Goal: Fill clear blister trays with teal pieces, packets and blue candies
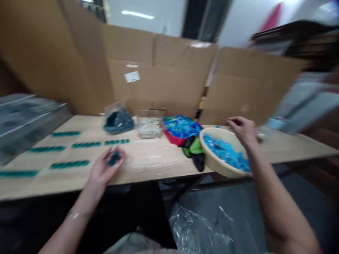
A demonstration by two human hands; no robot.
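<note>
Left hand [104,167] is cupped with its palm up, fingers and thumb closing on a small clump of teal pieces [114,158] just above the tabletop. Right hand [242,130] hangs over the far side of a cream plastic basin [212,155], its fingers loosely curled and parted, with nothing visible between them; blur hides whether it touches the rim. Pale blue pieces [225,153] lie heaped inside that basin. Out to the left of the left hand, six teal rows [69,164] lie neatly on a light wooden table [148,165]. Beyond the left hand stand a transparent plastic bag [118,120] of dark teal pieces and a transparent plastic box [149,123] of pale pieces. Between the hands, farther off, sits a red tray [172,138] piled with blue pieces, and a green-and-black cloth [194,151] lies against the basin. A grey, metal-edged tray [26,123] sits past the rows, cardboard sheets [156,81] stand behind the table, and crumpled plastic [198,233] lies below, nearer the person.
</note>
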